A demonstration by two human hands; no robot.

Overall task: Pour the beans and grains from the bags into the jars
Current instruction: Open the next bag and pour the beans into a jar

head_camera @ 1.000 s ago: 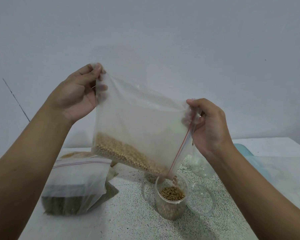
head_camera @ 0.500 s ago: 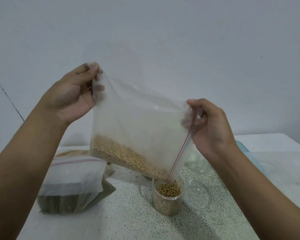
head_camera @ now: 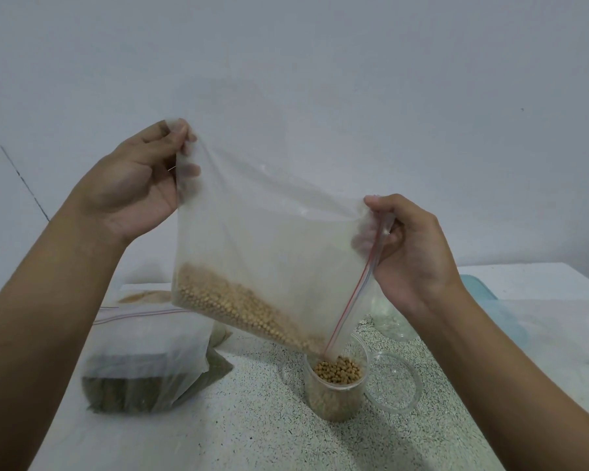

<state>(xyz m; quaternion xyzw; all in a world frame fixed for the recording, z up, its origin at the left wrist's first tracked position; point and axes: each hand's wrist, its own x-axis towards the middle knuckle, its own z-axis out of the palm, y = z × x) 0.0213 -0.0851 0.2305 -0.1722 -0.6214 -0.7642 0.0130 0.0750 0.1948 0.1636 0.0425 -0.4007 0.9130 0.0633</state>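
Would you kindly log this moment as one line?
step: pouring | left hand: pinches zip bag corner | right hand: pinches bag mouth | soybeans: entering jar, near rim

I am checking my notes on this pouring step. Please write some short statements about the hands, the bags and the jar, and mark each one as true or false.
1. The left hand and the right hand both hold the zip bag. True.
2. The jar is empty. False: beans fill it almost to the rim.
3. A clear round lid lies beside the jar. True.
4. The second bag is held up in the air. False: it lies on the table, apart from the jar.
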